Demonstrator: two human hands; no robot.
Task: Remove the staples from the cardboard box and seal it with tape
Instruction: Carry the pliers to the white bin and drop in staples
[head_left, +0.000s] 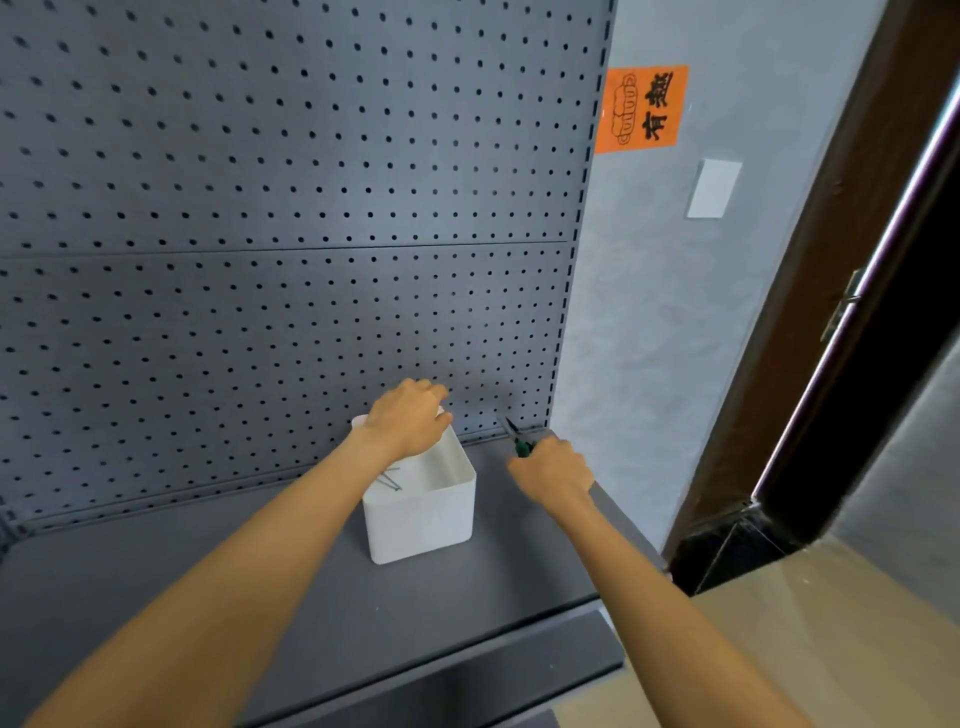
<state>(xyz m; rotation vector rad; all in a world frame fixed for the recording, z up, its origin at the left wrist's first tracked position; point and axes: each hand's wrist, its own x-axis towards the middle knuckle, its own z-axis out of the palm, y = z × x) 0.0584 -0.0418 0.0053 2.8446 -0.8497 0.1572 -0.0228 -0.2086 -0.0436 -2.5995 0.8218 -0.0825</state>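
Soft, even indoor light fills the scene, fairly bright, with no hard glare. The hands (410, 415) cast faint shadows on the pegboard (260, 208) behind them. Wide-angle distortion bends the door frame (831, 291) and the shelf (260, 597) edges. The pliers (517, 439) look slightly blurred.

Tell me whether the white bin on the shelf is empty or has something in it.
Not empty. The white bin stands upright with its top open, and a few thin metal pieces lie inside near its left wall. They look like staples, though too small to confirm.
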